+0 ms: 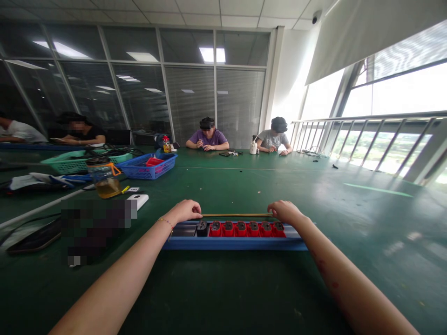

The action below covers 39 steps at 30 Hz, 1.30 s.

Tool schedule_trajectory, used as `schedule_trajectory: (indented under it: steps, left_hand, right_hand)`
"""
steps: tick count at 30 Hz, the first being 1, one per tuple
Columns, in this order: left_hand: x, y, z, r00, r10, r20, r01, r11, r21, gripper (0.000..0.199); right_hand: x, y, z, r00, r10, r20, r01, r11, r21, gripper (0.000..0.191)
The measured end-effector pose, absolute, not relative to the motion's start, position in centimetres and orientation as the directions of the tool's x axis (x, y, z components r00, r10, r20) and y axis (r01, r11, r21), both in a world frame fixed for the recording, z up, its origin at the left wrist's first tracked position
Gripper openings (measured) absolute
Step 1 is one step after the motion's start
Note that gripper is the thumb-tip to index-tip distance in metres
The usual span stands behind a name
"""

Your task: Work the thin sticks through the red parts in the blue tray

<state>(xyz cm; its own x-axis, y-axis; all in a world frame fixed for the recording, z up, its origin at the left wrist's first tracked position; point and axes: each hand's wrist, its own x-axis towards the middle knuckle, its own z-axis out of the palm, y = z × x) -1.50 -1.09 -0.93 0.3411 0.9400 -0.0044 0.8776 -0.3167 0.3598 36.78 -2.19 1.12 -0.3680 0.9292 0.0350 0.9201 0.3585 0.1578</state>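
Green bench (244, 288) carries a blue tray (233, 243) of red blocks (246, 228) at its near edge. Left hand (186, 210) and right hand (284, 210) each pinch one end of a thin rod (237, 215) just behind the tray; keeping it level and taut seems wise.

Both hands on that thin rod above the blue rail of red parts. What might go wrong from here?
1. The thin rod is pinched only at its ends by the left hand and right hand; its unsupported middle may sag or bow.
2. If either grip slips, it may drop onto the red parts in the blue rail and knock them askew.
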Motion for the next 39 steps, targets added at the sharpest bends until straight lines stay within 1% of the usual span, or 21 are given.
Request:
schedule_trajectory:
  steps: [7,11,15,18,21,24,26,28,31,34,36,39]
  left_hand:
    - [-1.2,-1.7,-0.5,0.35,0.934,0.068,0.897,-0.355,0.264,0.026]
    - [-0.8,-1.9,-0.1,0.364,0.929,0.067,0.906,-0.37,0.207,0.021]
    - [-0.5,-1.7,0.2,0.429,0.902,0.053,0.891,-0.432,0.141,0.013]
    - [-0.2,-1.5,0.3,0.467,0.883,0.045,0.879,-0.469,0.086,0.014]
    - [0.3,-1.6,0.6,0.446,0.895,0.018,0.894,-0.446,0.044,0.017]
    - [0.6,-2.0,1.0,0.416,0.909,0.038,0.909,-0.417,0.009,0.019]
    - [0.8,-2.5,1.4,0.401,0.91,0.105,0.915,-0.402,-0.012,0.017]
    - [0.9,-3.1,1.9,0.389,0.901,0.194,0.92,-0.391,-0.028,0.018]
    - [1.0,-4.5,2.8,0.377,0.868,0.324,0.921,-0.389,-0.028,0.023]
    - [1.3,-6.5,3.4,0.369,0.83,0.419,0.912,-0.411,0.011,0.029]
    - [1.3,-7.9,3.5,0.372,0.822,0.431,0.904,-0.427,0.035,0.03]
    - [0.9,-9.6,2.7,0.397,0.844,0.362,0.898,-0.438,0.035,0.035]
  right_hand:
    - [36.4,-1.8,1.0,-0.413,0.911,-0.016,0.9,0.411,0.147,0.039]
    - [36.0,-1.4,0.9,-0.422,0.905,-0.056,0.891,0.426,0.157,0.036]
    - [35.8,-1.0,0.8,-0.422,0.902,-0.086,0.888,0.431,0.161,0.032]
    - [35.8,-0.7,0.7,-0.422,0.9,-0.108,0.886,0.434,0.16,0.028]
    - [35.7,-0.7,0.8,-0.417,0.903,-0.106,0.889,0.429,0.162,0.027]
    - [35.7,-1.2,1.1,-0.406,0.912,-0.057,0.896,0.41,0.168,0.023]
    - [35.8,-1.9,1.6,-0.398,0.917,-0.003,0.903,0.393,0.174,0.022]
    - [36.1,-2.7,2.1,-0.391,0.919,0.051,0.909,0.377,0.18,0.027]
    - [36.8,-4.2,2.9,-0.376,0.908,0.183,0.922,0.348,0.17,0.032]
    - [37.7,-6.0,3.1,-0.356,0.875,0.329,0.935,0.337,0.113,0.034]
    - [38.3,-7.2,2.9,-0.357,0.86,0.365,0.932,0.352,0.084,0.035]
    - [38.9,-8.7,2.2,-0.369,0.858,0.357,0.927,0.366,0.081,0.038]
